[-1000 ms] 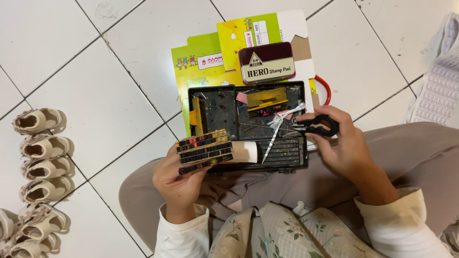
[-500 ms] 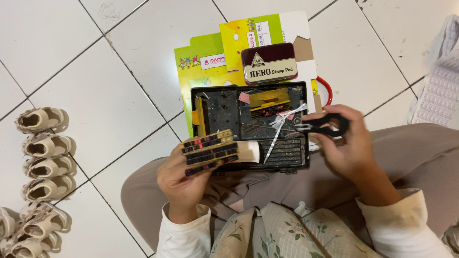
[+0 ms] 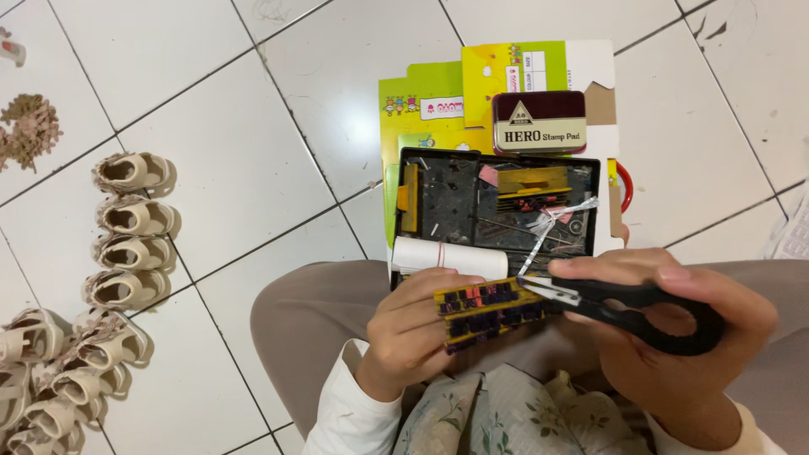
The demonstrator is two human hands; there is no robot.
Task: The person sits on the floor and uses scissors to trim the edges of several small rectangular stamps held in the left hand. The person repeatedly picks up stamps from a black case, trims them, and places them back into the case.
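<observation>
Left hand (image 3: 413, 333) clamped on yellow stamp strip (image 3: 489, 310), far end hidden; right hand (image 3: 674, 337) gripping black scissors (image 3: 632, 305), blade tips barely discernible

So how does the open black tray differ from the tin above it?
The black tray lies open, cluttered with small parts; the maroon tin is shut with its lid on. The tray is much larger and rests against the person's lap; the tin sits on yellow-green cards. Both are rectangular.

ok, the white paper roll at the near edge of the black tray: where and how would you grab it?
Probably across the middle of the white paper roll, pinching from above. It lies on its side along the near wall of the black tray, the left hand crowds its near side, and its top is bare.
</observation>
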